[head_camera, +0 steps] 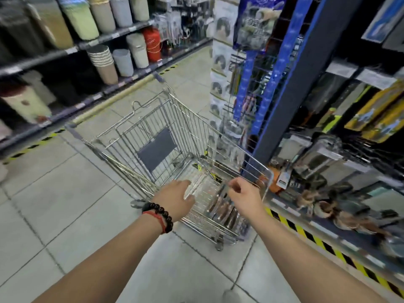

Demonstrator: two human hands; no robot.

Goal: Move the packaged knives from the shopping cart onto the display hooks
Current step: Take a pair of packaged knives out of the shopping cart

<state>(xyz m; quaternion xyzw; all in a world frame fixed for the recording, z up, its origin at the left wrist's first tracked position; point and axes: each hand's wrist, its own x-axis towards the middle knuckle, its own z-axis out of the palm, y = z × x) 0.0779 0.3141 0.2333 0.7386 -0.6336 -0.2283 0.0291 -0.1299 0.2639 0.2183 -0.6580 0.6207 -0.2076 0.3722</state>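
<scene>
Hands first: I am seeing both reaching out over the near end of the shopping cart [166, 136], which is standing on the tiled floor [65, 193] in a store aisle. My left hand [175, 196] is hovering over the basket with its fingers straight and relaxed, gripping nothing; beaded and red bracelets [160, 215] are sitting on that wrist. My right hand [242, 196] is hanging just beside it with fingers loosely curled, and I cannot tell whether the fingertips are pinching a package edge or only hovering above it, since motion blur is smearing that spot. The packaged knives [223, 212], brown-handled, are lying in a row on the bottom of the basket at its near right corner, directly under my right hand. Display racks [360, 119] with hanging goods are running along my right side, beside the cart. Shelves of bins [102, 62] are lining the far left.
</scene>
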